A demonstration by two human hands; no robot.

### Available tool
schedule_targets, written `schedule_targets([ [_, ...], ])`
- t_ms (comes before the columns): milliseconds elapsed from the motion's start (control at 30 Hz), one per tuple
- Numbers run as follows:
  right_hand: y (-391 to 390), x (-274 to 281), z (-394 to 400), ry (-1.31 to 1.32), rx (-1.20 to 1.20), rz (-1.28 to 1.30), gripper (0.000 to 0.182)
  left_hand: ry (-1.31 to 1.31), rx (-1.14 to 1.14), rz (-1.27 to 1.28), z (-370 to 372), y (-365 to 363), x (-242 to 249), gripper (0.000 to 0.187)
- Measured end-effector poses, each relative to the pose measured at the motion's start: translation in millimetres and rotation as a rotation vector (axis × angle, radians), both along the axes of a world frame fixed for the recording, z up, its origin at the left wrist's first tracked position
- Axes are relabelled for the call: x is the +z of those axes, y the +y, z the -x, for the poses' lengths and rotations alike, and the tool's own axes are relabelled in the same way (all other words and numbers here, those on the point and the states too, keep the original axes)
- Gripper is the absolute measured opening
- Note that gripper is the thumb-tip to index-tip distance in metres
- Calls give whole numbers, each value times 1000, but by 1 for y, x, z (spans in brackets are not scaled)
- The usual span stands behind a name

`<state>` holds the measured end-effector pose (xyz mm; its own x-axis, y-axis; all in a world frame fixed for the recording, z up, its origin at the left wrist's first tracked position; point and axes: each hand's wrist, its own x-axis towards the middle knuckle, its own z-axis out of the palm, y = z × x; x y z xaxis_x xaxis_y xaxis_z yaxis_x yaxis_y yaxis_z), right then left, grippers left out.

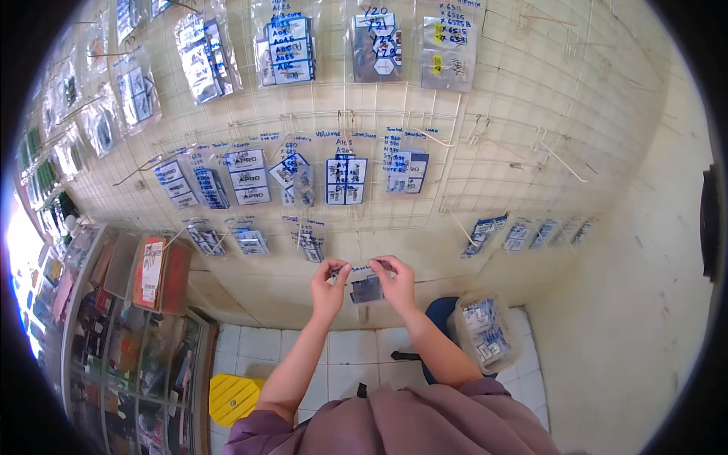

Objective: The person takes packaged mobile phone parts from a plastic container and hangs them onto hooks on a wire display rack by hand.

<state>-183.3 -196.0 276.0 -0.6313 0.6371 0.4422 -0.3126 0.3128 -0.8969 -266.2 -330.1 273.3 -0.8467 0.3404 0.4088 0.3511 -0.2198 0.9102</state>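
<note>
In the head view, a small clear plastic bag (367, 289) with grey-blue packets inside hangs between my hands. Blue handwriting runs along its top edge, only partly readable. My left hand (329, 287) pinches near the upper left of the bag, fingers closed. At the upper right, my right hand (396, 280) has thumb and fingertips pressed together on the bag. The fingers partly cover the bag's top. Behind and above it is the white wire grid rack (341, 227) on the wall.
Labelled plastic bags (346, 178) hang from hooks in rows on the rack. A glass cabinet (121, 356) stands left, with an orange box (173, 265) on top. A yellow stool (233, 398) is on the tiled floor. A plastic bin (509, 315) of packets sits at right.
</note>
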Motion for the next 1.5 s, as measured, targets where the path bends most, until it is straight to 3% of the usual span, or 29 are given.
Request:
schedule_targets([
  [433,17,-7,33,-84,-126,-98,13,-8,-47,16,35,24,-15,9],
  [1133,69,-9,111,-29,-206,-187,15,-29,166,-55,109,99,-32,14],
  [1200,73,-7,116,-120,-472,-532,16,55,294,57,112,104,-29,16],
  [1433,78,-14,132,-120,-617,-592,18,157,459,63,102,117,-19,20],
  [1500,78,-13,130,-98,-598,-627,22,121,542,66,95,116,-19,36],
])
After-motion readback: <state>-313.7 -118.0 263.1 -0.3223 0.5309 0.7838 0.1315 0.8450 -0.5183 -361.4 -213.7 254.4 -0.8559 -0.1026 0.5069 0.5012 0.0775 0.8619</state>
